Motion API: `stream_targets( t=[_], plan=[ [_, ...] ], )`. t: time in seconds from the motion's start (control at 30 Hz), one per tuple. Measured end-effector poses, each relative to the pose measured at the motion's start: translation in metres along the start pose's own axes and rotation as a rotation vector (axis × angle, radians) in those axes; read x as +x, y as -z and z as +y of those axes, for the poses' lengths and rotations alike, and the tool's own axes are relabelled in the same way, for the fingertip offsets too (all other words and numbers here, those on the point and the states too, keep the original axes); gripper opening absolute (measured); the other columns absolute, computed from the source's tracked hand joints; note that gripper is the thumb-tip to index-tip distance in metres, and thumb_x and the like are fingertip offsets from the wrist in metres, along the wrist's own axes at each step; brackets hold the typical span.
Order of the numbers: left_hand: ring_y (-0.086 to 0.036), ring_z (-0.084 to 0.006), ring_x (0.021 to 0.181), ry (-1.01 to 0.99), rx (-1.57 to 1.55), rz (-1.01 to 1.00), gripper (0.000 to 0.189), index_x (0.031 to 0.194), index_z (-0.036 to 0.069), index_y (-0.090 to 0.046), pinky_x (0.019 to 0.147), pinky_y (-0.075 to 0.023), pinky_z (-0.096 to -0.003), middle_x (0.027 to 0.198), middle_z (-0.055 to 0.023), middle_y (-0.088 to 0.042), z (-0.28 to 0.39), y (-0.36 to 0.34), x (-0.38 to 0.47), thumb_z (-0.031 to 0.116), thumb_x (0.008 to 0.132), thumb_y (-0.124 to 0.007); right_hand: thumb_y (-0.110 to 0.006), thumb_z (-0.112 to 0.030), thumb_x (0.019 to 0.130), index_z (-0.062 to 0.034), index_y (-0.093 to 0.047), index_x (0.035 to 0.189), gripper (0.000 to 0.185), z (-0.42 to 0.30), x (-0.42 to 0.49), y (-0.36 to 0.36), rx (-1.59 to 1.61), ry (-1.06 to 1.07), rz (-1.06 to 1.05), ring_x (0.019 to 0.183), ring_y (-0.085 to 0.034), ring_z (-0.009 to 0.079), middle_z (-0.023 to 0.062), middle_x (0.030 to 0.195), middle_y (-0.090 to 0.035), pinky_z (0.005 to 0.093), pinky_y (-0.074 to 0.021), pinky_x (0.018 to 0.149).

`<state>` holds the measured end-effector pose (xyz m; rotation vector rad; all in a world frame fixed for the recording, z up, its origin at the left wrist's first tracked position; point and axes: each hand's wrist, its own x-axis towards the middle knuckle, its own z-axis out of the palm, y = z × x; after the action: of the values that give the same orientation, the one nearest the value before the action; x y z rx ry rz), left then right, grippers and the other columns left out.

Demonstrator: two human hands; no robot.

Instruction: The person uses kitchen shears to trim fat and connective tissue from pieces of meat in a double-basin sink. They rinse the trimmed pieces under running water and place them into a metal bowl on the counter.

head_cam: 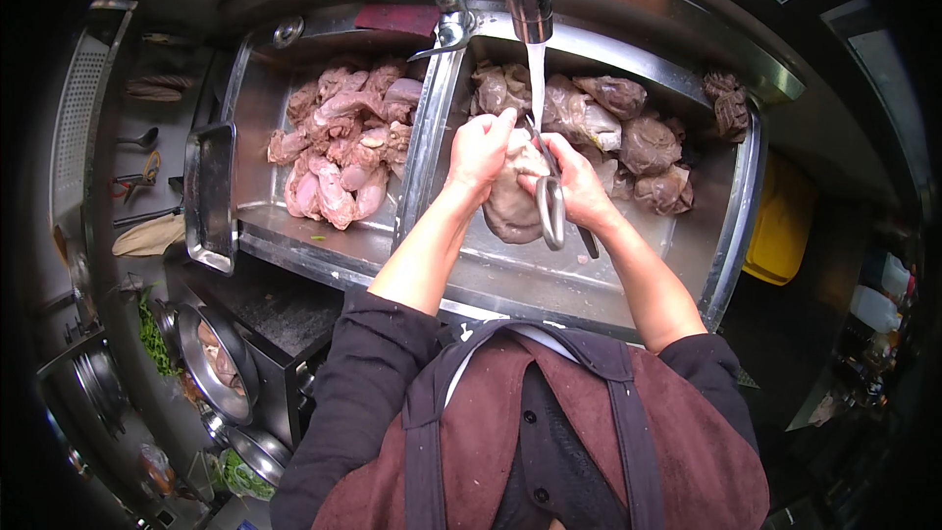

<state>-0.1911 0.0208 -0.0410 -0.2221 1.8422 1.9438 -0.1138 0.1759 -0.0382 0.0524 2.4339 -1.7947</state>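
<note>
My left hand (475, 154) grips a pale, soft piece of offal (513, 210) over the right sink basin (508, 283). In my right hand (581, 184) is a pair of metal scissors (550, 213); the loop handles hang toward me and the blades point up to the tap. The fingers of that hand also touch the offal. Water (536, 77) runs from the chrome tap (531, 11) just beyond both hands. A dark, narrow piece (589, 241) shows below my right wrist; I cannot tell whether it belongs to the scissors.
Several greyish offal pieces (651, 143) lie along the right basin's far side. The left basin holds a heap of pinkish meat (346, 147). A shallow metal tray (211, 195) leans at its left edge. A steel bowl (243, 372) with meat sits lower left, a yellow container (780, 221) right.
</note>
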Motion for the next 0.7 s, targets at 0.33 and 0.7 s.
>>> stream_targets(
  t=[0.33,0.7],
  plan=[
    [-0.059,-0.0086,0.089,-0.183,0.513,-0.205,0.033,0.101,0.003,-0.062,0.080,-0.0493,-0.0253,0.094,-0.0021,-0.064,0.007,0.024,-0.012,0.032,0.090,-0.073,-0.079,-0.028,0.084,-0.0034,-0.055,0.122,0.051,-0.005,0.007,0.006,0.166,-0.079,-0.026,0.099,-0.058,0.0128,0.0067,0.105,-0.063,0.0304,-0.0477,0.090],
    [-0.061,-0.0089,0.082,-0.097,-0.370,-0.129,0.035,0.101,0.001,-0.065,0.077,-0.0507,-0.0246,0.092,-0.0024,-0.067,-0.006,0.012,-0.014,0.036,0.101,-0.058,-0.065,-0.021,0.093,-0.0054,-0.070,0.097,0.017,-0.028,-0.003,0.036,-0.393,0.287,0.323,0.077,-0.067,0.0309,0.0133,0.085,-0.068,0.0386,-0.0543,0.068]
  ],
)
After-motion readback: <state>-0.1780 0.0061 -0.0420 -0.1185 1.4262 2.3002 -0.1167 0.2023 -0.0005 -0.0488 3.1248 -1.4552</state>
